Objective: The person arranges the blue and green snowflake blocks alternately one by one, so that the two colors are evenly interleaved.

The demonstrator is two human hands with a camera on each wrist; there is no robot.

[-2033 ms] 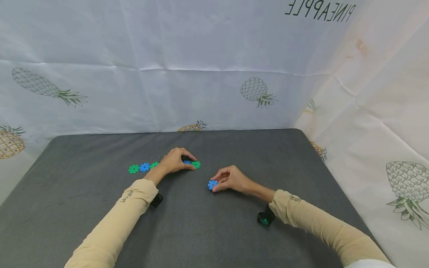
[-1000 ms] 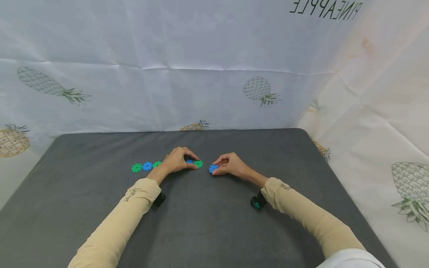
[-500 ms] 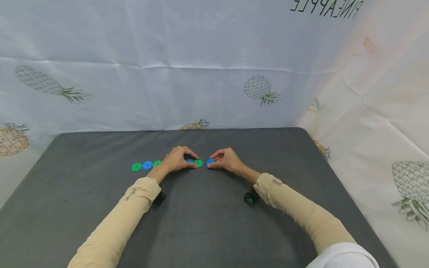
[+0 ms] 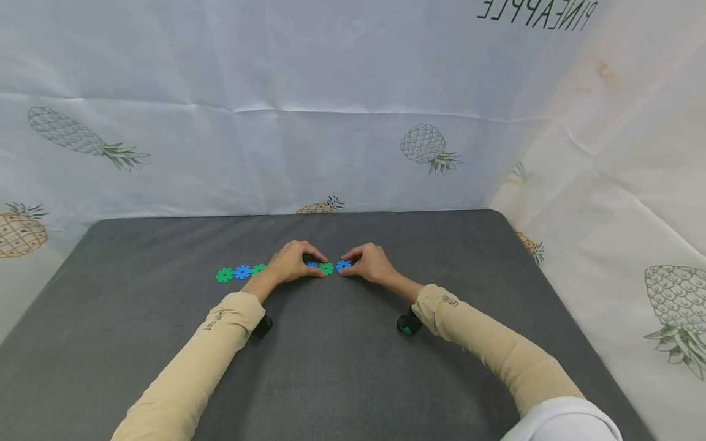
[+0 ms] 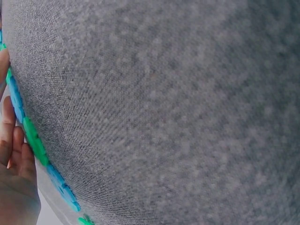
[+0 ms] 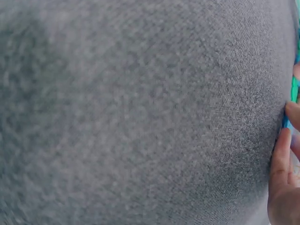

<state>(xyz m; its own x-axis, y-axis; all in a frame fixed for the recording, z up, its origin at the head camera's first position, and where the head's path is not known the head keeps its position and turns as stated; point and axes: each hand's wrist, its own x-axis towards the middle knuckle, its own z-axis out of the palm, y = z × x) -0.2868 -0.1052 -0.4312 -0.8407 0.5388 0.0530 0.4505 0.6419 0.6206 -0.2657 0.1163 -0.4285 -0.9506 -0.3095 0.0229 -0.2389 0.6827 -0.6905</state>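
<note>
A row of notched plastic discs lies on the table, green and blue in turn: a green disc [image 4: 224, 275] at the left end, then a blue disc [image 4: 242, 272] and another green one. My left hand [image 4: 288, 263] covers part of the row. Its thumb and index finger hold the green disc [image 4: 327, 269] at the right end by its edges. Between right thumb and fingers, my right hand [image 4: 376, 266] pinches a separate blue disc [image 4: 344, 265] close beside that end. Whether the two discs touch I cannot tell. The left wrist view shows the row edge-on, with a green disc [image 5: 33, 139] near the fingers.
The grey cloth-covered table [image 4: 331, 361] extends around both arms. Behind it hangs a white pineapple-print curtain [image 4: 342, 73], which also runs along the right side. A dark wrist device [image 4: 409, 323] is strapped under the right forearm; another is on the left.
My right hand has carried the blue disc away from me and leftward, up to the green disc at the row's right end. The left hand has kept its hold on the row's end.
</note>
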